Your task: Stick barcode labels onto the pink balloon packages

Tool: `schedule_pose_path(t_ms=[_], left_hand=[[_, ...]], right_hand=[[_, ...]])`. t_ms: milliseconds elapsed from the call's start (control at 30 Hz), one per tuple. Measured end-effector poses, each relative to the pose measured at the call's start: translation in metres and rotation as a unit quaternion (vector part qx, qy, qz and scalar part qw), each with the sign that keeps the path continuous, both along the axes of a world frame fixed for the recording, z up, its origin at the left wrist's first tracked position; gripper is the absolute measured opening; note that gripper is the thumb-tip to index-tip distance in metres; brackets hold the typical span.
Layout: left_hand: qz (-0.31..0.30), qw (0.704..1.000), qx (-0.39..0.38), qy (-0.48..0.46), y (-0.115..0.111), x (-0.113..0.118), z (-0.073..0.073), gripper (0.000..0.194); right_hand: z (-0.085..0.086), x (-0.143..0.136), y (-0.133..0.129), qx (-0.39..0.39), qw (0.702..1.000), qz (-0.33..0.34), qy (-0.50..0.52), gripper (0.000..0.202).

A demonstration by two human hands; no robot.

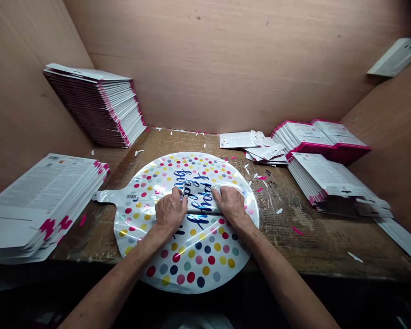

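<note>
A round, flat foil balloon (205,269) printed with coloured dots and blue lettering lies on the bench, its narrow tail pointing left and its near edge over the bench front. A raised crease or fold runs across its middle between my hands. My left hand (170,209) has its fingers curled closed on the foil left of centre, over part of the lettering. With fingers bent and pressed together, my right hand (230,204) grips the same fold right of the lettering. The fingertips of both hands are partly hidden.
Folded printed cards stand in a tall stack (96,107) at back left and a low pile (37,201) at front left. More cards (325,176) and pink-edged packs (329,135) are at right. Paper scraps (297,230) litter the wooden bench (284,251); plywood walls enclose it.
</note>
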State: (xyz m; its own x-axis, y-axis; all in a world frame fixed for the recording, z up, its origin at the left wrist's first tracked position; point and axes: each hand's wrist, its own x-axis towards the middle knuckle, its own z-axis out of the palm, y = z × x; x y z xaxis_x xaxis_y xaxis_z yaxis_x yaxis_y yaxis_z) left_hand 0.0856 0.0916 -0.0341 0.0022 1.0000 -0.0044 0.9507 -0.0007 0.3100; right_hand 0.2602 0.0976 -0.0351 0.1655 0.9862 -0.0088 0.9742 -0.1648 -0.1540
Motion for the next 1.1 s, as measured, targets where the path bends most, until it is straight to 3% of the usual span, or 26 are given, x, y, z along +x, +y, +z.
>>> schedule_pose_path(t_ms=[100,267,367,467,533,600,767,900,1000,1100], left_hand=[[0.013,0.999,0.018,0.024,0.001,0.009,-0.007,0.031],[0.0,0.999,0.037,0.024,0.0,0.008,-0.012,0.031],[-0.02,0.999,0.046,0.001,-0.004,-0.003,-0.008,0.038],[0.005,0.986,0.069,-0.152,-0.009,-0.015,-0.003,0.056],[0.019,0.949,0.057,-0.31,-0.012,-0.018,-0.003,0.056],[0.012,0.915,0.043,-0.402,-0.016,-0.017,-0.004,0.049],[0.019,0.916,0.083,-0.392,-0.033,-0.026,0.001,0.041],[0.079,0.948,0.116,-0.285,-0.046,-0.079,0.019,0.035],[0.179,0.961,0.163,-0.135,-0.047,-0.14,0.034,0.038],[0.23,0.963,0.139,0.003,-0.04,-0.193,0.039,0.033]], right_hand=[[0.006,-0.009,0.011,0.013,1.0,-0.001,-0.028,0.031],[0.021,-0.018,0.041,0.0,0.984,0.177,-0.035,0.031],[0.032,-0.014,0.048,-0.035,0.974,0.225,-0.009,0.023],[0.039,-0.009,0.033,-0.043,0.962,0.261,0.066,0.016],[0.038,-0.011,0.017,-0.043,0.949,0.282,0.131,0.018],[0.032,-0.019,0.003,-0.044,0.94,0.288,0.175,0.028],[0.014,-0.044,-0.018,-0.067,0.899,0.326,0.285,0.029],[0.008,-0.04,-0.025,-0.065,0.886,0.327,0.321,0.037],[0.001,-0.018,-0.029,-0.076,0.893,0.26,0.359,0.041],[-0.01,0.006,-0.034,-0.1,0.895,0.193,0.389,0.047]])
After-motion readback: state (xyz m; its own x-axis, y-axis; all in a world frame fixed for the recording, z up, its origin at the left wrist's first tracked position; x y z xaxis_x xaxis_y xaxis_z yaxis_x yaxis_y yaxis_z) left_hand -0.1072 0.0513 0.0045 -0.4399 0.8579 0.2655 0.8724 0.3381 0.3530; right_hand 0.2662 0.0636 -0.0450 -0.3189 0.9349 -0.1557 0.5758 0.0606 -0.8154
